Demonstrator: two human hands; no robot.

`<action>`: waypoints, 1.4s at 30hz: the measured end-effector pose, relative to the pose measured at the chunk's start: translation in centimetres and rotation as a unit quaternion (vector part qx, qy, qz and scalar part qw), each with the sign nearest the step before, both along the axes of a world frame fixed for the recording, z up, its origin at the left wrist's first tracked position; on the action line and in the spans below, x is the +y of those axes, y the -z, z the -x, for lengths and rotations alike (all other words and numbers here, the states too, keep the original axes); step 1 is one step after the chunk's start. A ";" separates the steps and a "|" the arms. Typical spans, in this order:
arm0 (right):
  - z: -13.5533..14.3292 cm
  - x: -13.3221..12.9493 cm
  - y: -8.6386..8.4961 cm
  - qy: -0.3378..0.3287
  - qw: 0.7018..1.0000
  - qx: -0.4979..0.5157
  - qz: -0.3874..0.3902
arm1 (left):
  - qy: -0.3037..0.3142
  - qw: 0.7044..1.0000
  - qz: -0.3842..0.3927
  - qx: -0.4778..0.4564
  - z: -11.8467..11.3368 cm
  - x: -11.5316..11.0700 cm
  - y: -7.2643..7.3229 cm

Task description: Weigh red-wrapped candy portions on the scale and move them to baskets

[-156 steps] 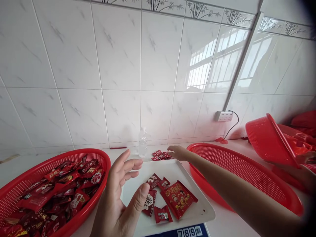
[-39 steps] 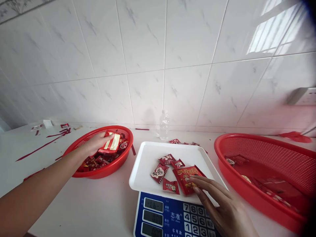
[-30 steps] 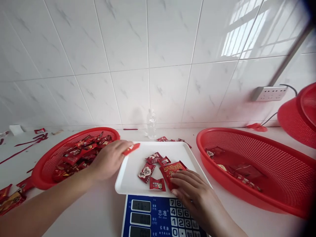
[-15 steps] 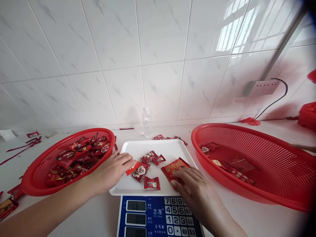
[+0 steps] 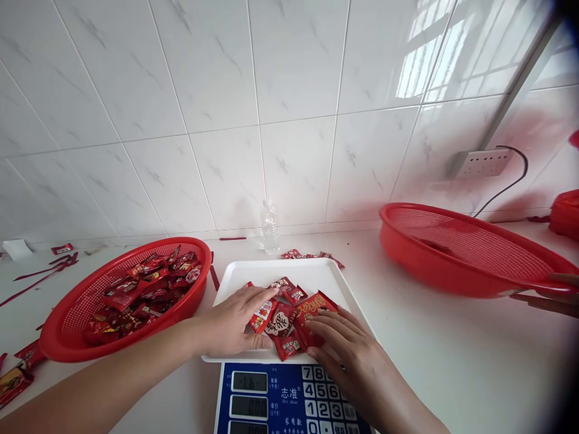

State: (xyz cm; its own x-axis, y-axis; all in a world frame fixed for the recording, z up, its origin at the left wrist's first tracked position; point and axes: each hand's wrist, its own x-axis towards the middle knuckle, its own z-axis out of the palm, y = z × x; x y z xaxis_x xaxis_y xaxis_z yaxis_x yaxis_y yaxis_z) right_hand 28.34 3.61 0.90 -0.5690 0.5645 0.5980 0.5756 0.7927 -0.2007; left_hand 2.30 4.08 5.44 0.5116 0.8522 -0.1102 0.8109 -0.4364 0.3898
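Observation:
On the white tray [image 5: 230, 280] of a blue weighing scale [image 5: 289, 401], several red wrapped sweets sit bunched together. My left hand [image 5: 237, 319] reaches in from the left, fingers outstretched and thumb apart, touching a red-and-white packet [image 5: 262, 314]. From the right, the fingers of my right hand [image 5: 346, 343] lie over the lower part of a larger red packet [image 5: 312, 310] with gold lettering. Between the hands are a dark red sweet [image 5: 280, 319] with a cream label and a small red sweet [image 5: 289, 345]. Two more sweets [image 5: 283, 285] touch the pile's back.
A red basket [image 5: 61, 319] full of wrapped sweets stands at left. At right, another person's hand [image 5: 549, 298] holds a tilted red basket [image 5: 434, 268]. Behind the tray are a clear plastic bottle [image 5: 270, 229] and loose packets [image 5: 312, 255]. A socket strip [image 5: 484, 163] is on the wall.
My left hand has moved right, pushing sweets against the larger packet; my right hand has barely moved. The right basket has shifted back and right and tilted, with another person's hand now on it.

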 end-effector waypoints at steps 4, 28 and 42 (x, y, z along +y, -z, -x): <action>0.0 0.0 0.1 -0.004 1.000 0.008 -0.003 | -0.001 0.998 -0.013 -0.065 -0.4 0.4 0.3; -0.4 0.4 0.5 0.022 0.999 0.028 -0.015 | 0.045 0.996 0.023 0.073 -4.9 1.4 -0.1; -0.4 0.6 1.0 0.038 0.999 0.030 -0.013 | 0.043 0.999 -0.031 0.013 -4.5 -1.3 -0.6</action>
